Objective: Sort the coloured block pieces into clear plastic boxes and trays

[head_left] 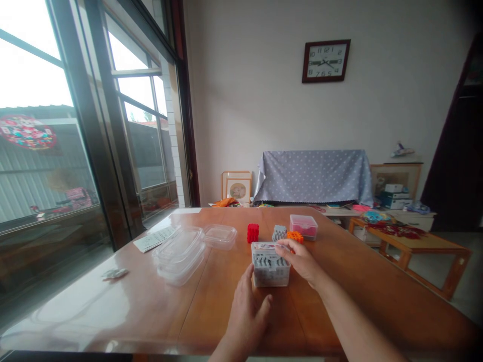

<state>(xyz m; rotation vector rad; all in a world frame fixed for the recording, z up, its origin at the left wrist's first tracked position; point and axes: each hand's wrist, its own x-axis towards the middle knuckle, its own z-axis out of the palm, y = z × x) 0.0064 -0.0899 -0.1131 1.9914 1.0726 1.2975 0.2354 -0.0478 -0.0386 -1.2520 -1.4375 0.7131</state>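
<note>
A small clear plastic box (270, 277) stands on the table in front of me, with grey interlocking pieces showing inside. Its clear lid (263, 246) is at the top. My right hand (300, 259) has its thumb and fingers closed on the lid's right corner; whether the lid is loose I cannot tell. My left hand (249, 304) is beside the box, fingertips against its left side and thumb spread apart. Just behind the box sit a red block of pieces (253, 233), a grey block (279, 232) and an orange block (295, 236).
A closed box with pink contents (304, 228) stands behind the blocks. Left on the table (151, 322) are stacked clear containers (181, 256), a smaller clear container (220, 236), a printed sheet (156, 238) and a crumpled plastic bag (114, 274). A low wooden table (449, 251) stands at right.
</note>
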